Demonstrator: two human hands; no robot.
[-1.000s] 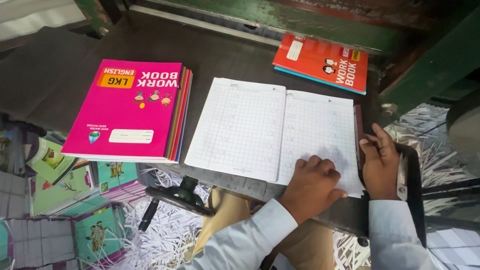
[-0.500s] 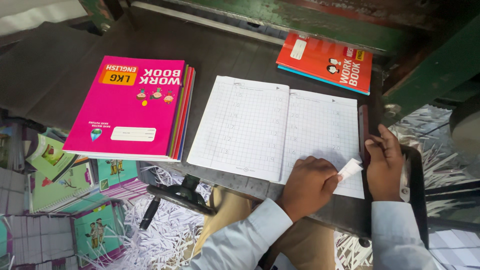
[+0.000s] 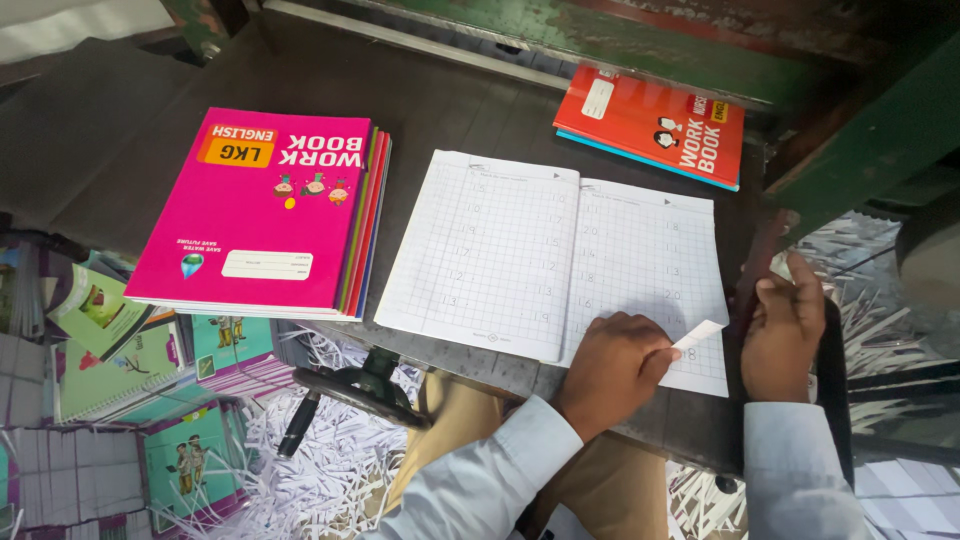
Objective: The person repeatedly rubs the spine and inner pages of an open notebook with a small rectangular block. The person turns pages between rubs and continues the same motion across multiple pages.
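Left hand pinches a small white paper strip over the open grid workbook on the dark table, right hand curled at the edge, seemingly empty; next, likely clear the strip.

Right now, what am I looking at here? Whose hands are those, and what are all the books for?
This picture comes from a camera worn on a person's head, so you look down just as they do. The two hands at the bottom are that person's own. The left hand rests on an open squared notebook and pinches a small white paper strip. The right hand rests by the notebook's right edge, on the dark metal table. Also on the table lie a stack of books with a pink cover on top and an orange book farther back. Below the table, shredded paper trimmings and more books cover the floor.
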